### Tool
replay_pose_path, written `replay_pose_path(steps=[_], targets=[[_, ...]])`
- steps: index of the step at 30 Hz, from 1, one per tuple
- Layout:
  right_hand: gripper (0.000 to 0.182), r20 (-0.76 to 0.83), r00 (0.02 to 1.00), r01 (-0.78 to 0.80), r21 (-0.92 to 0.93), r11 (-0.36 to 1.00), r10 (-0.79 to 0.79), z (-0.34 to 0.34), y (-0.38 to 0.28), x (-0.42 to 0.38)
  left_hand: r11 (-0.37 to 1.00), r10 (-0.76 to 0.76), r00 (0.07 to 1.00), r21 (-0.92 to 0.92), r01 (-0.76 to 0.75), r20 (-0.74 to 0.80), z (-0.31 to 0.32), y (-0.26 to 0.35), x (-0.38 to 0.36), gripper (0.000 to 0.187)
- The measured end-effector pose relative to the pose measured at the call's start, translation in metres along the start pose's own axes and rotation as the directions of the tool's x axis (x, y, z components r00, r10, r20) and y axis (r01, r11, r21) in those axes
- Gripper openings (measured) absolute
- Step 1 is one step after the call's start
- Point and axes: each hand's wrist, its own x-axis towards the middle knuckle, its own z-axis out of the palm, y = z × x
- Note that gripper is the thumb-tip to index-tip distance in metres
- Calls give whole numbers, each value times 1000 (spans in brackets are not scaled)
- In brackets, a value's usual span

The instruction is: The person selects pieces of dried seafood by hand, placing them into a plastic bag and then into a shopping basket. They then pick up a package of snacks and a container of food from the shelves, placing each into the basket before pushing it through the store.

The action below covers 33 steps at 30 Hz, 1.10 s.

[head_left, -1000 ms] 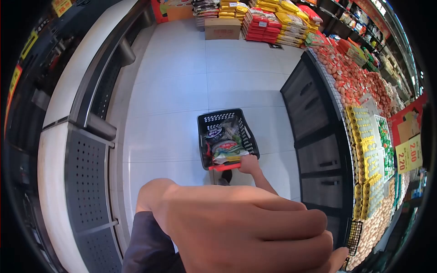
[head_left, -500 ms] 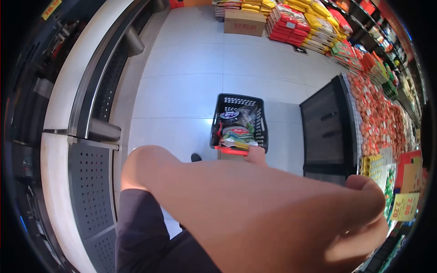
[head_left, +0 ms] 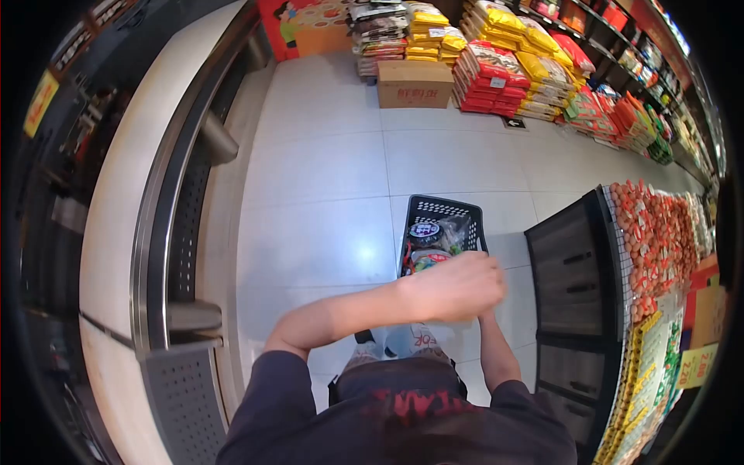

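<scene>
My left arm reaches across my body, and my left hand (head_left: 461,285) is curled into a fist above the near end of a black shopping basket (head_left: 442,203). Whether the fist holds anything is hidden. My right forearm (head_left: 498,349) extends toward the same end of the basket; the hand itself is covered by my left hand. Half a second ago its fingers were wrapped around the basket's red handle. Inside the basket lie a round, dark package with a label (head_left: 425,231), a clear plastic bag (head_left: 456,231) and a colourful package (head_left: 428,260), partly covered by my left hand.
Eggs (head_left: 647,240) fill a dark wooden display stand (head_left: 570,271) on my right. A long counter with a pale top (head_left: 128,186) runs along the left. Ahead, a cardboard box (head_left: 415,84) stands beside stacked red bags (head_left: 492,76) and yellow bags on the tiled floor.
My left hand has swung from the far right, close to the camera, down and leftward over the basket, curled throughout. The basket appears lower and farther right, and the view takes in more ahead.
</scene>
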Motion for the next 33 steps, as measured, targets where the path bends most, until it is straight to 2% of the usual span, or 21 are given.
replay_pose_path(steps=[2,3,5,7,9,13,15,16,18,19,20,21,22,23,25,28,29,30,31,32,33], targets=[[25,5,998,-55,14,998,54,-4,5,36,962,-217,961,-126,240,170,37,-72,-7,12],[25,28,997,-73,31,997,72,-7,8,53,905,-348,888,-139,402,300,51,-107,-14,14],[27,99,991,-100,60,993,94,-18,14,91,880,-446,857,-48,472,259,102,-179,-41,17],[28,75,991,-120,95,988,113,-25,19,129,792,-602,737,118,598,306,153,-247,-93,17],[30,44,990,-137,125,983,133,-34,30,173,672,-712,584,135,728,390,193,-292,-149,16],[30,58,988,-146,81,986,141,-53,46,229,376,-812,195,239,895,550,259,-329,-274,22],[31,28,983,-186,107,977,184,-61,52,260,253,-749,-33,332,908,661,265,-340,-316,26],[31,31,982,-190,101,977,187,-68,56,276,169,-753,-136,388,906,644,263,-340,-327,40],[29,20,970,-243,145,959,242,-82,64,307,107,-743,-213,427,898,634,266,-336,-329,46],[29,11,970,-242,142,960,243,-86,67,325,-84,-622,-310,332,939,719,264,-348,-328,44],[27,-50,967,-237,168,957,248,-83,74,337,52,-696,-153,261,964,702,278,-356,-335,37],[25,-110,961,-230,193,954,254,-79,79,352,95,-743,-71,211,973,665,305,-375,-349,31],[21,-156,953,-230,188,955,260,-78,87,369,14,-765,-135,226,974,630,321,-395,-340,29],[18,-198,943,-231,185,955,267,-78,92,383,23,-773,-121,218,976,623,325,-429,-328,29],[13,-157,936,-280,201,939,314,-88,101,416,-97,-780,-57,-31,995,623,325,-490,-307,29],[10,-169,915,-325,230,917,367,-108,110,465,-263,-780,37,-381,887,625,301,-576,-279,30],[10,-176,909,-337,224,914,378,-116,115,482,-252,-776,53,-386,887,628,291,-615,-262,30],[10,-146,906,-362,217,906,397,-123,120,496,-86,-667,25,-110,990,745,276,-665,-235,30],[10,-120,901,-387,212,898,417,-130,128,511,135,-561,-50,151,979,826,263,-713,-208,32],[12,-165,892,-384,219,897,422,-135,135,519,136,-584,-68,180,974,809,247,-744,-186,34],[12,-173,885,-391,227,892,432,-139,141,535,198,-628,20,134,971,778,241,-785,-176,35]])
